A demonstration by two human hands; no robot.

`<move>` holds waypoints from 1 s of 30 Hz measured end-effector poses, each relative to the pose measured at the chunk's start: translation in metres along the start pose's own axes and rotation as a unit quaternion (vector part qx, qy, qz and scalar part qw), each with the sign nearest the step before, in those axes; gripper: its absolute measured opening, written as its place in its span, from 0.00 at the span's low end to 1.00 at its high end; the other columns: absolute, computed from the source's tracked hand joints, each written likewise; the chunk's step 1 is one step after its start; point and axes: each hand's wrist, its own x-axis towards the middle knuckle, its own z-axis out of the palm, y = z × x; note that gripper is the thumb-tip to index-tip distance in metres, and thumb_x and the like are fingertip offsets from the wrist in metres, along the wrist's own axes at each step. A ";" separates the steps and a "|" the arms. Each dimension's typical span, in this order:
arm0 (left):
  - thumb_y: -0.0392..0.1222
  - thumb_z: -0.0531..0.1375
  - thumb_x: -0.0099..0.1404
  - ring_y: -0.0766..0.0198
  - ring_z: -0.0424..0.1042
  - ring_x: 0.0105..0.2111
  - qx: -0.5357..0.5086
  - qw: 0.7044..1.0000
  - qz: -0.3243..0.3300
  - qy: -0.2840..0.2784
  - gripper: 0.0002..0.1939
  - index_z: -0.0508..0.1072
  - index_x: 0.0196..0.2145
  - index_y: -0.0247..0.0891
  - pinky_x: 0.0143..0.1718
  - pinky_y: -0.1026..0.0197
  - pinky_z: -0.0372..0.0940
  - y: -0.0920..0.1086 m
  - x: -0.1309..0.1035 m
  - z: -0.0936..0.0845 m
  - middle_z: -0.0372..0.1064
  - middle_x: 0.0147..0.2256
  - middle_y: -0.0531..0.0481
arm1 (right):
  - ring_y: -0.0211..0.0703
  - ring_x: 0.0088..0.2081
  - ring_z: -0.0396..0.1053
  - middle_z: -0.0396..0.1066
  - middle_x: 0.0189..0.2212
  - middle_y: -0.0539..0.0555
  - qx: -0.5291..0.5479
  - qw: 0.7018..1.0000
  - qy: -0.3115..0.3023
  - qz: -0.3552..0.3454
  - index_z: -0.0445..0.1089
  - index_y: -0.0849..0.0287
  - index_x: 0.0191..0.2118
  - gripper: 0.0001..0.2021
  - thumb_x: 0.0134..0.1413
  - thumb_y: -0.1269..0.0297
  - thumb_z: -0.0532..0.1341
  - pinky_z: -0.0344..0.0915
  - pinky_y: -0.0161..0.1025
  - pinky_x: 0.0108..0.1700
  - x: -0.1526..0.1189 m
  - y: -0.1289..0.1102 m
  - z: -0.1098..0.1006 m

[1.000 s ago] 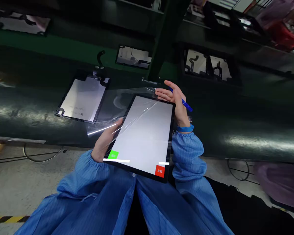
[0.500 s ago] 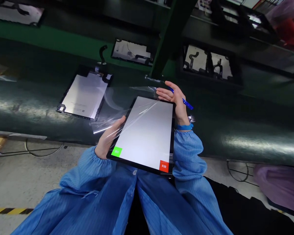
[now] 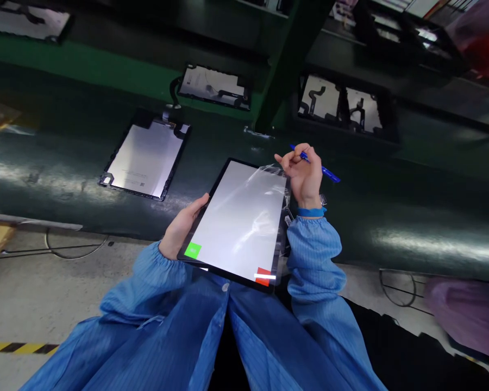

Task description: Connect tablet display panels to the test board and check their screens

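Note:
A lit tablet screen (image 3: 238, 212) with a white picture, a green square and a red square at its lower corners lies tilted over my lap. My left hand (image 3: 183, 222) grips its left edge, thumb on the bezel. At the upper right corner, my right hand (image 3: 305, 171) is curled around a blue pen (image 3: 328, 174), index finger reaching toward the screen. Clear plastic film (image 3: 257, 225) lies wrinkled across the right part of the screen and past its right edge. Whether my right fingers also pinch the film I cannot tell.
On the dark green bench (image 3: 362, 217), a display panel (image 3: 146, 157) lies back side up at the left. Another panel (image 3: 214, 87) rests behind it, and a black tray (image 3: 350, 133) holds two more. A green post (image 3: 277, 81) rises from the bench.
The clear film has moved from the screen's upper left over to its right side. My right hand has turned and shifted slightly right, with the pen. My left hand keeps its hold.

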 end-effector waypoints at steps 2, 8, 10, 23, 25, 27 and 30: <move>0.45 0.51 0.74 0.51 0.82 0.37 -0.001 0.999 0.000 0.042 0.22 0.75 0.54 0.27 0.43 0.54 0.76 0.002 0.001 0.000 0.81 0.35 0.40 | 0.41 0.33 0.74 0.74 0.30 0.48 -0.031 0.998 0.033 -0.036 0.60 0.51 0.35 0.16 0.62 0.44 0.54 0.70 0.55 0.57 -0.003 -0.008 -0.001; 0.44 0.52 0.73 0.51 0.81 0.38 -0.018 0.996 0.055 0.067 0.22 0.73 0.56 0.27 0.45 0.54 0.76 0.000 0.004 -0.001 0.81 0.37 0.39 | 0.50 0.57 0.71 0.74 0.53 0.57 -0.286 0.942 -0.085 -0.152 0.67 0.52 0.48 0.16 0.59 0.51 0.64 0.66 0.54 0.62 -0.044 -0.063 0.021; 0.45 0.52 0.73 0.50 0.81 0.38 -0.016 0.997 0.051 0.057 0.23 0.73 0.57 0.27 0.45 0.52 0.76 -0.002 0.004 -0.001 0.81 0.38 0.39 | 0.55 0.63 0.66 0.70 0.59 0.58 -0.373 0.886 -0.228 -0.153 0.67 0.54 0.53 0.25 0.54 0.48 0.67 0.64 0.57 0.64 -0.058 -0.070 0.033; 0.46 0.52 0.73 0.52 0.82 0.36 -0.017 0.995 0.061 0.081 0.21 0.76 0.51 0.27 0.42 0.55 0.76 -0.005 0.005 -0.004 0.81 0.33 0.41 | 0.49 0.58 0.72 0.74 0.56 0.56 -0.409 0.880 -0.130 -0.204 0.73 0.54 0.50 0.15 0.57 0.63 0.68 0.72 0.48 0.59 -0.121 -0.055 0.010; 0.45 0.53 0.73 0.53 0.82 0.35 -0.016 0.993 0.067 0.091 0.20 0.77 0.50 0.28 0.39 0.57 0.77 -0.002 0.004 -0.008 0.81 0.31 0.42 | 0.54 0.63 0.66 0.70 0.60 0.57 -0.427 0.875 -0.181 -0.137 0.68 0.52 0.58 0.28 0.51 0.57 0.71 0.66 0.56 0.64 -0.136 -0.058 -0.013; 0.45 0.52 0.74 0.53 0.82 0.34 -0.015 0.991 0.074 0.110 0.20 0.78 0.48 0.29 0.38 0.57 0.77 0.001 0.002 -0.010 0.80 0.29 0.43 | 0.58 0.67 0.59 0.63 0.65 0.60 -0.456 0.850 -0.255 -0.061 0.60 0.52 0.65 0.40 0.48 0.51 0.72 0.60 0.62 0.67 -0.152 -0.050 -0.031; 0.43 0.52 0.74 0.53 0.82 0.37 -0.014 0.984 0.099 0.147 0.18 0.79 0.46 0.31 0.39 0.57 0.77 0.004 0.001 -0.012 0.80 0.30 0.45 | 0.59 0.69 0.54 0.55 0.69 0.62 -0.486 0.829 -0.277 0.009 0.50 0.52 0.70 0.47 0.48 0.49 0.72 0.56 0.64 0.69 -0.170 -0.024 -0.043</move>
